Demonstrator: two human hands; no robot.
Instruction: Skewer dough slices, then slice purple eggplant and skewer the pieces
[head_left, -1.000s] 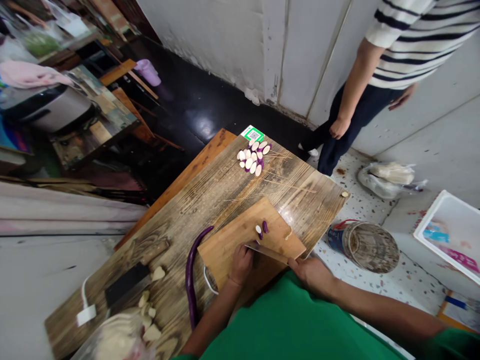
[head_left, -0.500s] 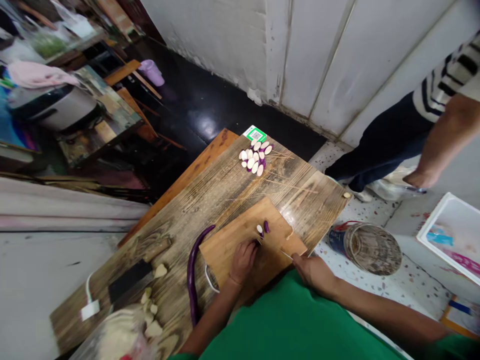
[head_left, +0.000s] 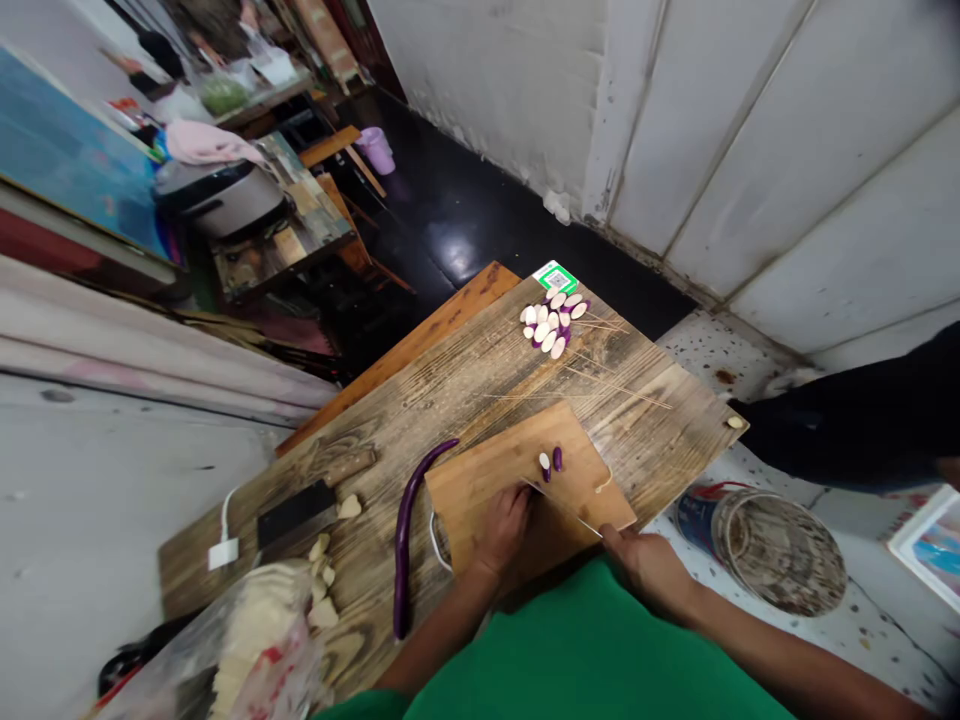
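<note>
Lower centre: the right hand (head_left: 646, 565) grips a knife (head_left: 591, 528); the left hand (head_left: 506, 527) curls at the board (head_left: 480, 460) — its hold cannot be told. Two pieces (head_left: 557, 459) lie just right of centre — a whole eggplant (head_left: 405, 530) lower left of centre.

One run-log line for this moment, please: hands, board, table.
left hand: over cutting board, grasp unclear | right hand: grips knife | cutting board: small eggplant pieces | table: whole eggplant, cut eggplant pile, thin sticks
</note>
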